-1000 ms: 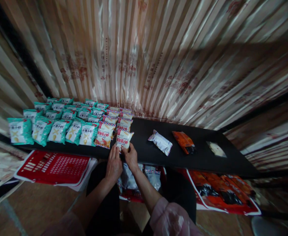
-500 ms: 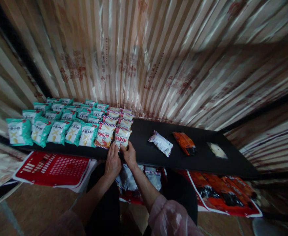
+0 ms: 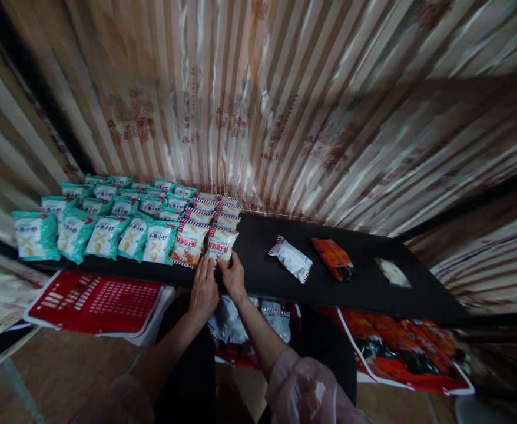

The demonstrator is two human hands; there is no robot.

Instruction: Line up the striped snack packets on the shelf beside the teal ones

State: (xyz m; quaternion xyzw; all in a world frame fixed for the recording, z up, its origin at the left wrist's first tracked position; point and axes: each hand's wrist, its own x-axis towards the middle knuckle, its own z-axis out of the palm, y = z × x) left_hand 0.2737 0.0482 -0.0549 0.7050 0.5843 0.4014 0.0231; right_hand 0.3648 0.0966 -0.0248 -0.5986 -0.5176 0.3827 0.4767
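A cream-and-red snack bag (image 3: 221, 244) stands upright at the front of the right-hand column on the black table (image 3: 258, 235). My left hand (image 3: 204, 285) is at its lower left edge, fingers extended upward against it. At the lower right corner my right hand (image 3: 232, 278) pinches the same bag, thumb toward the front. Just left stands a matching snack bag (image 3: 189, 242), near my left fingertips. Behind these two, more bags of that kind (image 3: 227, 221) line up in rows. Several teal-and-white snack bags (image 3: 158, 242) stand in rows further left.
To the right lie a white striped packet (image 3: 291, 259), an orange packet (image 3: 332, 258) and a small clear packet (image 3: 392, 272). Below the table edge are a red basket (image 3: 146, 312), a basket of silvery bags (image 3: 276, 321) and a basket of orange packets (image 3: 347, 330). Striped sheeting hangs behind.
The view has shifted very slightly. Both hands remain at the bottom of the same snack bag, and the other bags keep their places.
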